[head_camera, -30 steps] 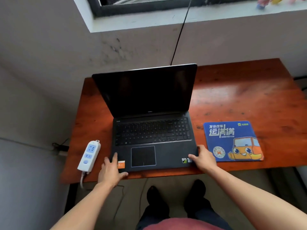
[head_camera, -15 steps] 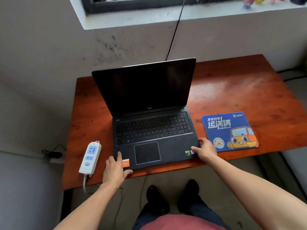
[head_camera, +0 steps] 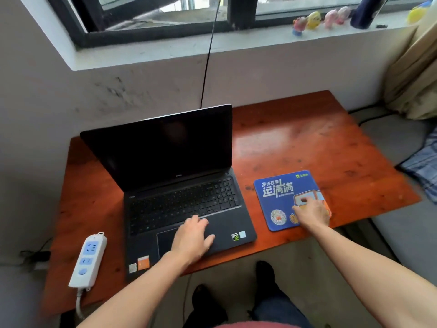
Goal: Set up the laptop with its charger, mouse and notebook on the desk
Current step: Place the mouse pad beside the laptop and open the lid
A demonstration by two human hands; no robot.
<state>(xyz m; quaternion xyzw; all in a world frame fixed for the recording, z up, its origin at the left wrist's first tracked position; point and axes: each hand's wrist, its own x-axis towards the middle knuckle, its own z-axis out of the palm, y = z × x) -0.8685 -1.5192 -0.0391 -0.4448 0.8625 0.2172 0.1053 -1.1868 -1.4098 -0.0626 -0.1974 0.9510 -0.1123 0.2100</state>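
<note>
A black laptop (head_camera: 165,176) stands open with a dark screen on the reddish wooden desk (head_camera: 307,143). My left hand (head_camera: 192,237) rests flat on its touchpad and palm rest, fingers apart, holding nothing. To the right lies a blue mouse pad (head_camera: 279,200) with white lettering and an orange truck picture. My right hand (head_camera: 309,213) lies on the pad's near right part, fingers spread, empty. A white power strip (head_camera: 88,259) with blue sockets lies at the desk's near left corner. No charger, mouse or notebook is in view.
A grey wall and window sill (head_camera: 165,50) rise behind the desk; small toy figures (head_camera: 314,20) stand on the sill. A black cable (head_camera: 208,55) hangs down behind the laptop. A curtain (head_camera: 416,74) and checked cloth (head_camera: 423,164) are at the right.
My left hand left the laptop's front left corner and moved onto the touchpad. My right hand left the front right corner and moved onto the mouse pad. The camera tilted up.
</note>
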